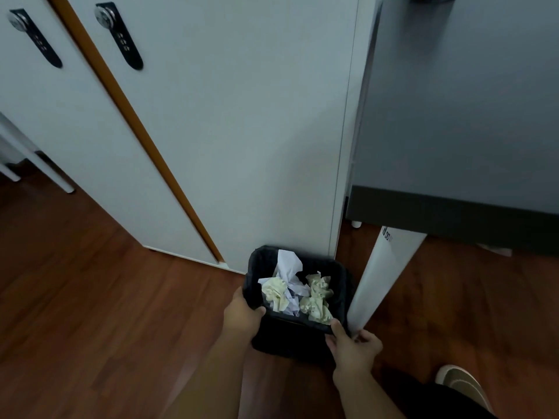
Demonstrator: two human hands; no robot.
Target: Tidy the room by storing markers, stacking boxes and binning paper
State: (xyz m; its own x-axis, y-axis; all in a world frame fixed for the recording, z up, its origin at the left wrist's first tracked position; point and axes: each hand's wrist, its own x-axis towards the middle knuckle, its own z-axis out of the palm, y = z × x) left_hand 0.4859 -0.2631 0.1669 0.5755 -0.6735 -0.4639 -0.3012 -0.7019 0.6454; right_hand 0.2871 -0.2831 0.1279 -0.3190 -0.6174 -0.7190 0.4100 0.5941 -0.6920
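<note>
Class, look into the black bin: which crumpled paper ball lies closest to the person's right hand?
The pale green ball at the bin's near right corner, just beside the right hand's thumb. The other green balls and the white paper lie farther away.

1. The floor (90, 313) is dark reddish-brown wood planks running across the whole lower part of the view.
2. A black bin (290, 340) sits low over the floor, just in front of the white cabinet (211, 146); whether it touches the planks cannot be told.
3. The cabinet stands on the floor along its far edge.
4. A white desk leg (384, 273) comes down to the floor just right of the bin.
5. More white legs (39, 164) stand at the far left.
6. A light shoe (459, 382) rests on the floor at the lower right.
</note>
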